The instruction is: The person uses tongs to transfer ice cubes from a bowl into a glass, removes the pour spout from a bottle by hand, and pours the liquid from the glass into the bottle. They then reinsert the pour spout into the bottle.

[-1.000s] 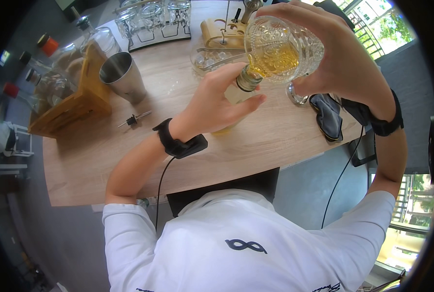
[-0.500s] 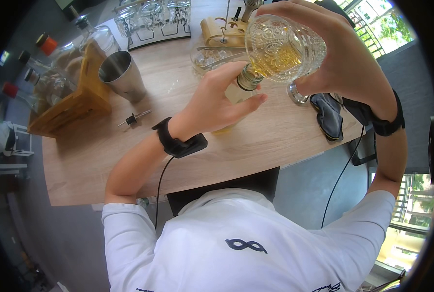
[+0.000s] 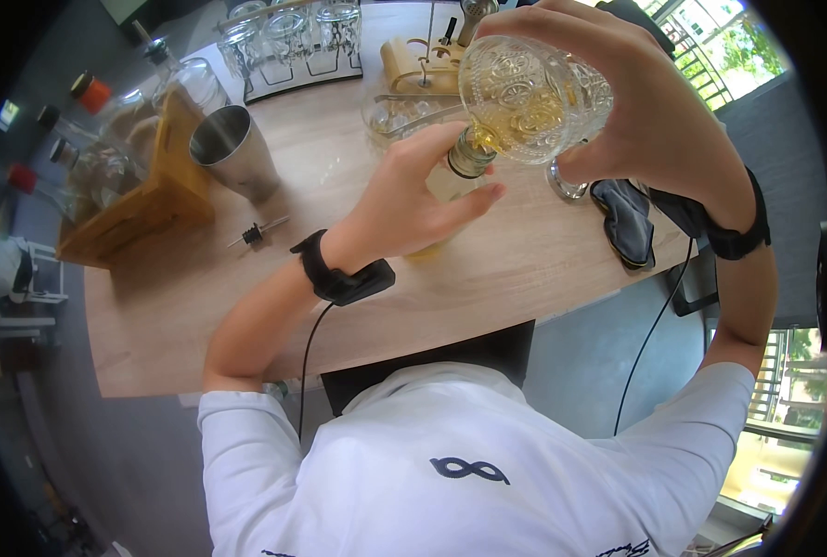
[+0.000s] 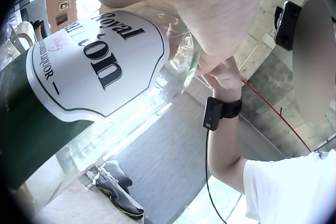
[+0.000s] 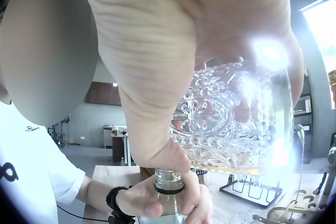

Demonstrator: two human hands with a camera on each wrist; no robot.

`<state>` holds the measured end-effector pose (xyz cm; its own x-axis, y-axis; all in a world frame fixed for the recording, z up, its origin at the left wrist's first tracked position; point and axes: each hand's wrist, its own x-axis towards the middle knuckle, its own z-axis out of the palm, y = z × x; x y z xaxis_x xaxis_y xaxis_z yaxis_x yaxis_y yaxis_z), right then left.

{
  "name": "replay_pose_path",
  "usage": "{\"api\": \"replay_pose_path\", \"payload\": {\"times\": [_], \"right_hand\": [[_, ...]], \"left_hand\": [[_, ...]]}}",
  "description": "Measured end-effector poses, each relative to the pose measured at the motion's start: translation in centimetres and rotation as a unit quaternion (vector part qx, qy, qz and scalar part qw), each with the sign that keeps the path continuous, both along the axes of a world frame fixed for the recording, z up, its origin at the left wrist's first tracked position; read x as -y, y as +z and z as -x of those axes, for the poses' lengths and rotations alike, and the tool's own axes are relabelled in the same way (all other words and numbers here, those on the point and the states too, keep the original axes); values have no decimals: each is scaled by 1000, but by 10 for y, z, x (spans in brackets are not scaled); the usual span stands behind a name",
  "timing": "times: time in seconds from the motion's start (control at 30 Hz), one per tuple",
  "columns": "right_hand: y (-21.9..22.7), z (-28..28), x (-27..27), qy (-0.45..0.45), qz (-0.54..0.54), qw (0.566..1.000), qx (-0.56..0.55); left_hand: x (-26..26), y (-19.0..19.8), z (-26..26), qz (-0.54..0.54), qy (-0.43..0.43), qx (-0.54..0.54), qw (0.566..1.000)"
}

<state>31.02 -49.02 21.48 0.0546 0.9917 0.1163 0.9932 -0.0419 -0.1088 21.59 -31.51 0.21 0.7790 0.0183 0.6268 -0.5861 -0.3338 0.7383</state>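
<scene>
In the head view my left hand (image 3: 423,190) grips a clear glass bottle (image 3: 470,158) around its neck, standing on the table. The left wrist view shows the bottle's white label (image 4: 100,66) with dark lettering and a green band below. My right hand (image 3: 650,116) holds an embossed clear mixing glass (image 3: 529,97), fingers over one side and thumb on the other. The glass is tilted, its lip right at the bottle's mouth (image 5: 169,174). A little amber liquid (image 3: 497,135) lies near that lip.
A metal shaker tin (image 3: 237,153) and a pour spout (image 3: 260,230) are at left, beside a wooden bottle rack (image 3: 144,218). Behind stand a glass rack (image 3: 302,79), an ice dish (image 3: 395,116) and a wooden tool stand (image 3: 413,70). A dark grey cloth item (image 3: 625,223) lies at right.
The amber liquid in the mixing glass has dwindled, and the glass is tipped slightly further. Both hands keep nearly the same place and hold.
</scene>
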Motion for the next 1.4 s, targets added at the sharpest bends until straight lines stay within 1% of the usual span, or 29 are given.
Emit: {"api": "replay_pose_path", "payload": {"times": [0.17, 0.23, 0.27, 0.33, 0.43, 0.57, 0.67, 0.77, 0.87, 0.93, 0.97, 1.03, 1.17, 1.27, 1.33, 1.37, 1.4], "right_hand": [[-1, 1, -2, -21, 2, 1000, 3], [8, 13, -6, -75, 58, 995, 18], [5, 8, -5, -75, 58, 995, 18], [-4, -4, -1, -12, 6, 1000, 8], [-5, -5, -1, 5, -5, 1000, 20], [-4, -3, -1, -3, 0, 1000, 6], [-3, -2, -3, -7, 3, 1000, 20], [-3, -2, -3, 15, -3, 999, 28], [-1, 1, -5, 22, -8, 1000, -4], [3, 7, -9, -45, 35, 998, 15], [4, 7, -9, -45, 35, 998, 15], [5, 5, -10, -48, 58, 996, 58], [4, 5, -11, -40, 47, 997, 39], [5, 6, -9, -18, 42, 999, 22], [6, 9, -11, -38, 51, 996, 58], [5, 9, -10, -38, 51, 996, 57], [5, 7, -8, -14, 38, 997, 68]], "left_hand": [[-1, 0, 0, -4, -2, 5, 1000], [-1, 0, 0, -6, -4, 8, 1000], [-1, 0, -1, -5, -4, 7, 1000], [-1, 0, 0, -6, -4, 6, 1000], [-1, 1, 0, -8, 0, -4, 1000], [-1, -1, 0, -17, 2, -2, 1000], [-1, 0, 0, -14, 2, 1, 1000], [-1, -1, 0, -15, 2, -1, 1000], [-2, 0, 0, -17, 3, 0, 1000], [-2, 0, 0, -17, 3, 4, 1000], [-2, 0, 0, -19, 3, 1, 1000], [-2, 0, 0, -20, 4, -2, 1000], [-2, 0, 0, -21, 6, 1, 1000], [-2, 0, 0, -25, 5, 2, 1000], [-2, 0, 0, -27, 5, 1, 1000], [-2, 0, 0, -25, 5, 1, 1000], [-2, 1, 1, -24, 5, 1, 1000]]}}
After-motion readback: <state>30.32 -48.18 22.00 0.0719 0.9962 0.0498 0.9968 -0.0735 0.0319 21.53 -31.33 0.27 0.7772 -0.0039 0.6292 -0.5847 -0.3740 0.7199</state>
